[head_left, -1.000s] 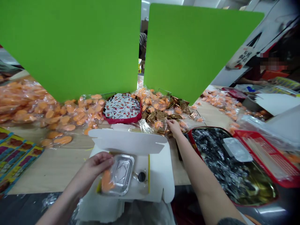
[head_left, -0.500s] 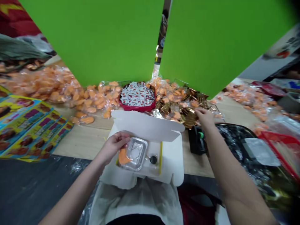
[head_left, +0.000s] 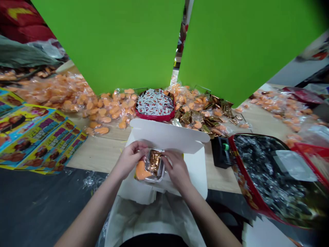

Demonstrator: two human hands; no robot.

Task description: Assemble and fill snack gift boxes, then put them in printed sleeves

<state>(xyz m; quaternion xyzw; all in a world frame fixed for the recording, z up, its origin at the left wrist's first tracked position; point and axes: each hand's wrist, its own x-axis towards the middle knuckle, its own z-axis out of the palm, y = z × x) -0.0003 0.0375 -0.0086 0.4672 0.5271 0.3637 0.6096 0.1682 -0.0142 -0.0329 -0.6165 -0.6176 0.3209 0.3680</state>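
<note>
An open white cardboard box (head_left: 169,133) lies in front of me with its lid flap raised. Inside it sits a small clear plastic tray (head_left: 161,175). Beside the tray's left side is an orange piece in clear wrap (head_left: 142,171). My left hand (head_left: 131,158) is closed at the tray's upper left edge, thumb and fingers pinched. A shiny gold packet (head_left: 155,161) lies over the tray, and my right hand (head_left: 177,168) pinches its right edge. The right hand covers part of the box's inside.
Behind the box stands a red tub (head_left: 155,105) of white sachets. Gold packets (head_left: 213,120) and wrapped orange pieces (head_left: 110,108) are heaped around it. At right are a black tape dispenser (head_left: 220,152) and a large red-rimmed container (head_left: 259,175); printed yellow boxes (head_left: 38,140) stand left.
My right hand has come back from the gold packet heap to the tray, bringing a gold packet. My left hand stays by the tray. The view has shifted slightly.
</note>
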